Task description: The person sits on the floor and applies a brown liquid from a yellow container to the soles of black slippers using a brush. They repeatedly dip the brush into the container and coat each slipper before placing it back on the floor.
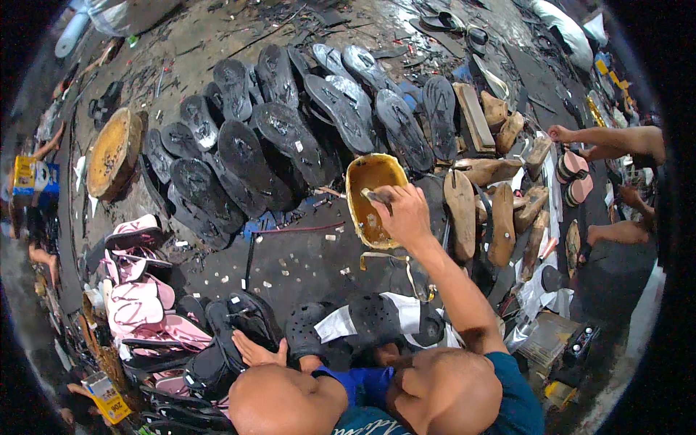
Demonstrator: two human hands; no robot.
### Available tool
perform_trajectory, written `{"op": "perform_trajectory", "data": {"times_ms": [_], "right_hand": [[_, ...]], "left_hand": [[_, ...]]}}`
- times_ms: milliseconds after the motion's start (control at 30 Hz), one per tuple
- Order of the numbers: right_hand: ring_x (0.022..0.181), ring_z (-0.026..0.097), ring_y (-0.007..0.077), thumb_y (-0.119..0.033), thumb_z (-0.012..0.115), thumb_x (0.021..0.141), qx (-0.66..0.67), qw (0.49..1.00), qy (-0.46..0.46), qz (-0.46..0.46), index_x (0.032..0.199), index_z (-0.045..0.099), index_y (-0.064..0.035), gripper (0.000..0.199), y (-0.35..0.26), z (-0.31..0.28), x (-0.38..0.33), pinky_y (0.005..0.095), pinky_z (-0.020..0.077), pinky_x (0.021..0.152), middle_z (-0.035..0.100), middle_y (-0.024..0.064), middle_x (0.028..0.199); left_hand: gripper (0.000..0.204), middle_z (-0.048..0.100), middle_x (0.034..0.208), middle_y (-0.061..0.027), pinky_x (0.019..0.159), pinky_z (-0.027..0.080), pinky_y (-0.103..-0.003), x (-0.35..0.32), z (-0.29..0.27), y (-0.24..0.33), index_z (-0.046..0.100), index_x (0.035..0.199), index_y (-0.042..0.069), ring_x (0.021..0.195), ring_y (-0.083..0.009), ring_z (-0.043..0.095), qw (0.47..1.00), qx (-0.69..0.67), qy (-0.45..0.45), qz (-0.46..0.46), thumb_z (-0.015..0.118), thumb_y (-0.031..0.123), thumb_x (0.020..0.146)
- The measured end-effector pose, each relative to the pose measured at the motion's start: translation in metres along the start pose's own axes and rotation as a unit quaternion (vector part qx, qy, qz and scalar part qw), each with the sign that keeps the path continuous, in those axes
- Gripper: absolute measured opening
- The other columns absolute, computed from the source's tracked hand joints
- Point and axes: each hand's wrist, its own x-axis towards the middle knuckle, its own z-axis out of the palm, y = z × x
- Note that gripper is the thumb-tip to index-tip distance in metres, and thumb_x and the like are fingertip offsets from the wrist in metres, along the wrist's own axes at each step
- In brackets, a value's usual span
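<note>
A yellow-rimmed tub (396,165) with amber, sticky-looking stuff inside stands in front of me. Over it my right hand (404,216) is closed on a small brownish applicator (375,197), whose tip points into the tub; whether it is a brush I cannot tell. Beside my left knee, my left hand (257,352) lies with fingers outstretched against a black sandal (226,335), touching it. Another black sandal (254,317) lies just beyond those fingers. Behind the tub, black sandal soles (290,138) are laid out in rows, several with a wet shine.
Pink sandals (138,303) are piled at the left, below a round wooden block (112,156). Wooden shoe lasts (460,210) cluster to the right of the tub. Black clogs (304,322) are on my feet. Other people's arms (616,141) reach in at the right.
</note>
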Motion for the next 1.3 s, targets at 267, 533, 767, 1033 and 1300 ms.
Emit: {"op": "perform_trajectory", "data": {"times_ms": [267,533,767,1033,1300], "right_hand": [[0.081,0.066,0.0335,-0.027,0.071,0.090,-0.144,0.954,-0.237,0.116,0.099,0.070,-0.0035,0.025,0.000,-0.061,-0.049,0.0443,0.0505,0.073,0.067,0.0168,0.083],[0.077,0.066,0.0373,-0.028,0.072,0.088,0.010,0.979,-0.133,0.157,0.097,0.069,-0.0050,0.025,-0.001,-0.049,-0.074,0.0479,0.0511,0.071,0.067,0.0193,0.082],[0.088,0.069,0.0268,-0.024,0.073,0.091,0.269,0.903,-0.274,0.194,0.106,0.068,-0.0019,0.027,-0.018,-0.058,-0.069,0.0375,0.0533,0.081,0.072,0.0160,0.097],[0.097,0.068,0.0248,-0.013,0.080,0.084,0.396,0.914,-0.036,-0.078,0.111,0.070,-0.0100,0.030,-0.134,-0.016,-0.030,0.0363,0.0515,0.089,0.072,0.0078,0.102],[0.095,0.069,0.0301,-0.012,0.072,0.090,0.275,0.958,-0.072,0.027,0.110,0.070,-0.0046,0.021,-0.107,-0.020,0.011,0.0389,0.0526,0.082,0.073,0.0105,0.105]], "left_hand": [[0.076,0.039,0.151,-0.0213,0.115,0.030,-0.052,0.028,0.011,0.010,0.049,0.143,0.005,0.138,-0.0422,0.036,0.974,-0.156,-0.050,0.154,0.078,0.015,0.074],[0.054,0.052,0.139,-0.0180,0.107,0.041,-0.047,0.069,0.023,0.049,0.061,0.134,0.009,0.126,-0.0389,0.050,0.922,-0.163,-0.041,0.350,0.076,0.016,0.083],[0.069,0.034,0.159,-0.0246,0.121,0.025,-0.048,0.118,0.058,0.102,0.044,0.152,0.009,0.147,-0.0460,0.030,0.924,-0.076,-0.107,0.358,0.068,0.035,0.092],[0.050,0.070,0.118,-0.0134,0.095,0.056,-0.040,0.143,-0.024,0.137,0.063,0.128,0.004,0.104,-0.0251,0.069,0.316,-0.821,-0.464,-0.101,0.039,0.041,0.105],[0.059,0.055,0.146,-0.0122,0.115,0.042,-0.043,0.116,-0.051,0.159,0.046,0.150,0.008,0.130,-0.0252,0.056,0.361,-0.786,-0.501,-0.027,0.042,0.046,0.106]]}}
